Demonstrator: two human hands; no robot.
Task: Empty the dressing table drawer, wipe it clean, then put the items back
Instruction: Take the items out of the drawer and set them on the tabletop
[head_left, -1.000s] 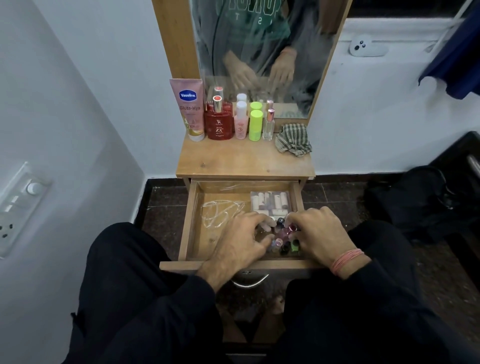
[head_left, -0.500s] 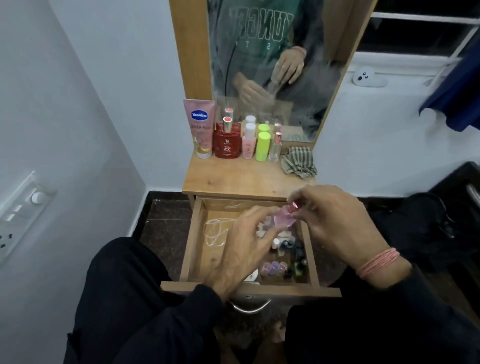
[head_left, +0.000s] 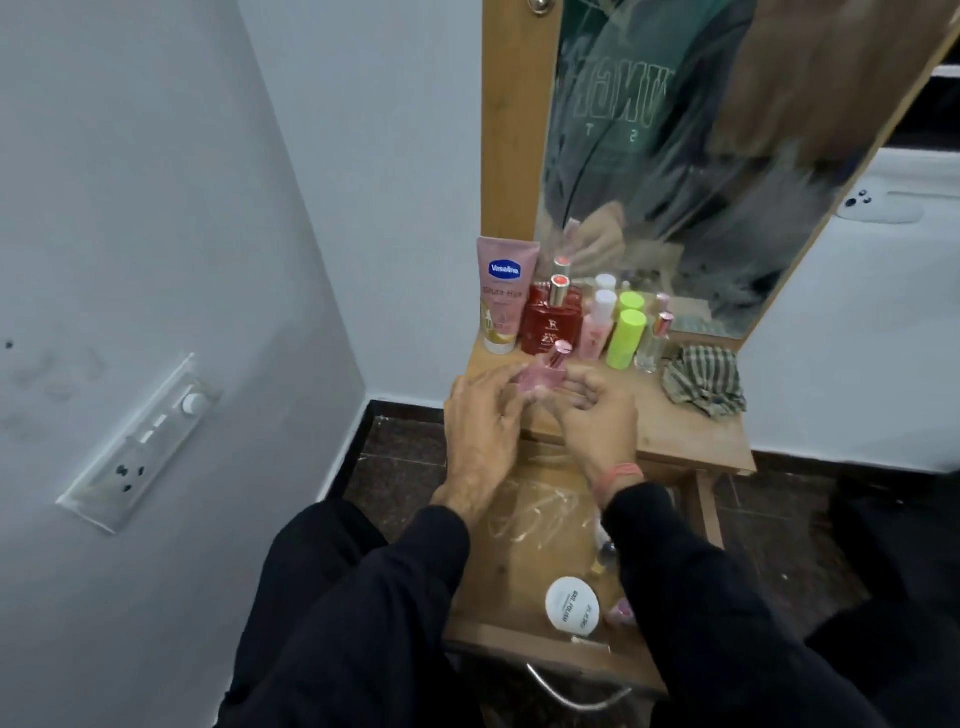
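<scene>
The wooden drawer (head_left: 524, 647) is pulled open between my knees. In it lie a white round nail-polish tub (head_left: 571, 605), a crumpled clear plastic bag (head_left: 530, 509) and a few small bottles (head_left: 605, 558), partly hidden by my right sleeve. Above the dressing table top (head_left: 680, 431) a small pink perfume bottle (head_left: 545, 378) stands upright between my hands. My left hand (head_left: 483, 421) pinches its left side and my right hand (head_left: 597, 415) curls round its right side. It is just in front of the row of bottles.
At the back of the top stand a Vaseline tube (head_left: 504, 296), a red bottle (head_left: 550, 325), a pink-white bottle (head_left: 595, 332), a lime-green bottle (head_left: 626, 338) and a clear bottle (head_left: 654, 343). A checked cloth (head_left: 704, 382) lies at the right. A switch panel (head_left: 140, 441) is on the left wall.
Both hands lifted the pink bottle out of the drawer and carried it up and forward over the table top. My head has turned left and closer.
</scene>
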